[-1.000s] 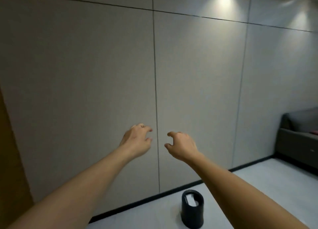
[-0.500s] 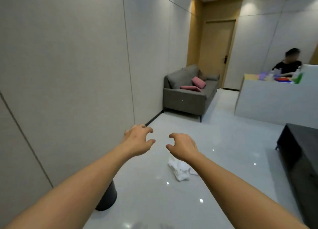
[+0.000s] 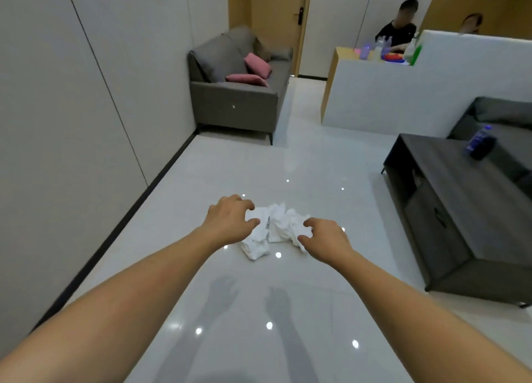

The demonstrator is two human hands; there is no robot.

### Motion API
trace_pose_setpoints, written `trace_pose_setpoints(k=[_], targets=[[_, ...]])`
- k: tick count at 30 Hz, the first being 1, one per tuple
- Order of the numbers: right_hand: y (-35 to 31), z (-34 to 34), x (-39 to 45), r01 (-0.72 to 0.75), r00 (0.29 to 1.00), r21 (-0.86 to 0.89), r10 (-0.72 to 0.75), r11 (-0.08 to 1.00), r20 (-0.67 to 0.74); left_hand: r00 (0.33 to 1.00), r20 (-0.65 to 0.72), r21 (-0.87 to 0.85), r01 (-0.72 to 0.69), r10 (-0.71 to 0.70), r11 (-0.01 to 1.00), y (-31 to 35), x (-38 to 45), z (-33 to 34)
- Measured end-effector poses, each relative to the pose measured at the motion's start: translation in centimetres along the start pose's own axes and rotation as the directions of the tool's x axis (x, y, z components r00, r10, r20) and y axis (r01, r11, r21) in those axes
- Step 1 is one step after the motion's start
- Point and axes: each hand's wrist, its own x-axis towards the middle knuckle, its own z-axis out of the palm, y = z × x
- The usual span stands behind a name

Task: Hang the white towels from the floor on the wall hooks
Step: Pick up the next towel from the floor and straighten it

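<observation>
A crumpled heap of white towels (image 3: 275,227) lies on the glossy pale floor (image 3: 259,167) in the middle of the view. My left hand (image 3: 230,220) is stretched out in front of the heap's left side, fingers curled and apart, holding nothing. My right hand (image 3: 325,240) reaches toward the heap's right side, fingers also apart and empty. Both hands partly cover the towels; I cannot tell whether they touch them. No wall hooks are in view.
A panelled wall (image 3: 86,109) runs along the left. A grey sofa (image 3: 239,95) with pink cushions stands at the back. A dark low table (image 3: 460,204) is at the right, a white counter (image 3: 403,95) behind it, and a seated person (image 3: 400,28) beyond.
The view has swung from the bare wall to the room and down to the floor. The towels now sit between my outstretched hands; the black bin has left the view.
</observation>
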Motion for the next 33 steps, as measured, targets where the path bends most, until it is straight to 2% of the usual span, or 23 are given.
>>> trace_pose_setpoints(k=[8, 16, 21, 26, 33], targets=[[3.3, 4.8, 10.2, -0.129, 0.983, 0.05, 0.121, 0.99, 0.136, 0.978, 0.196, 0.012, 0.068, -0.069, 0.998, -3.6, 11.1, 6.2], [6.8, 6.9, 28.3, -0.132, 0.957, 0.062, 0.11, 0.989, 0.268, 0.944, 0.254, -0.048, 0.228, -0.209, 0.972, -5.4, 26.6, 10.9], [8.8, 8.4, 36.9, -0.152, 0.91, 0.049, 0.12, 0.987, 0.396, 0.899, 0.324, -0.066, 0.332, -0.295, 0.941, -6.2, 33.3, 13.3], [9.9, 11.4, 43.7, -0.203, 0.862, 0.032, 0.163, 0.979, 0.479, 0.877, 0.361, -0.075, 0.366, -0.317, 0.927, -8.4, 38.8, 16.1], [10.2, 20.5, 50.4, -0.31, 0.797, 0.031, 0.241, 0.95, 0.554, 0.833, 0.424, -0.113, 0.438, -0.355, 0.892, -14.6, 45.3, 24.0]])
